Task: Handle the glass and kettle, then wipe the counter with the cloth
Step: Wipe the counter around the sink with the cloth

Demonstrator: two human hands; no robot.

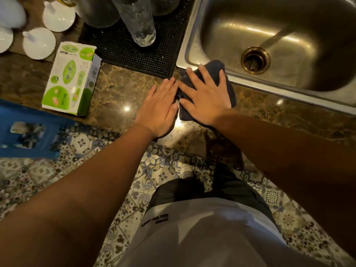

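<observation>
Down low, the left hand (pixel 160 106) is laid flat on the brown counter (pixel 115 93), fingers together. Just beside it, the dark cloth (pixel 230 93) is pressed down by the spread right hand (pixel 205 97), touching the sink (pixel 269 87) rim. Farther back, a glass (pixel 141 24) is stood on a black mat (pixel 131 53).

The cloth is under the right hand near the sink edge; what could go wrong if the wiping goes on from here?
1. The dark cloth already overlaps the sink rim under the right hand; a push forward may slide it into the basin.
2. Wiping leftward, the flat left hand could bump the green box.
3. A far reach could knock the tall glass on the black mat.
</observation>
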